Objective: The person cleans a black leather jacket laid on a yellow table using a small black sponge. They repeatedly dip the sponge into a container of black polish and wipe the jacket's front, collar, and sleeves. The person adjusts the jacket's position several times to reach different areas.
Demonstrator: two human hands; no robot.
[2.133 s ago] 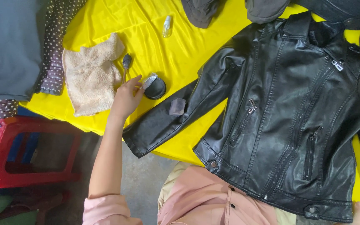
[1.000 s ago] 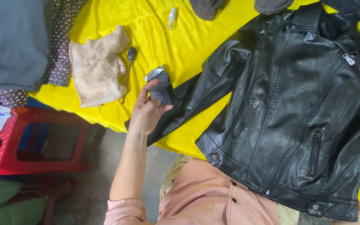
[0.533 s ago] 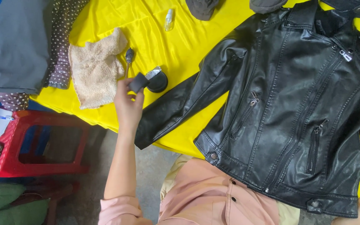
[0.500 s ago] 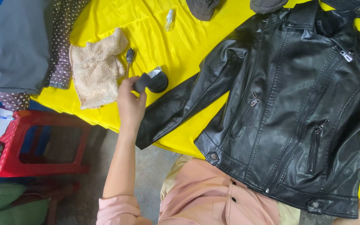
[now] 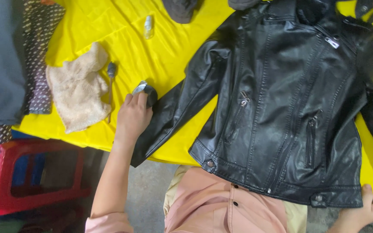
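Yellow cloth [image 5: 109, 39] over work table, viewed from above. Left hand [image 5: 132, 116] closed on small round dark tin [image 5: 146, 91], now set back down beside black leather jacket sleeve [image 5: 173, 116]; half a second earlier, raised slightly higher. Right hand [image 5: 370, 209] flat at jacket hem, fingers spread, nothing gripped. Black leather jacket [image 5: 290, 99] spread front-up, position unchanged. Further left: beige fleecy cloth [image 5: 76, 90], small brush [image 5: 111, 73] alongside. Small clear bottle [image 5: 148, 26] near far edge. Red plastic stool [image 5: 31, 177] below table.

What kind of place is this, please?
Probably an informal garment-care or resale workspace: a black leather jacket lies spread on a yellow cloth-covered table, beside a beige rag, with a red plastic stool on bare concrete.
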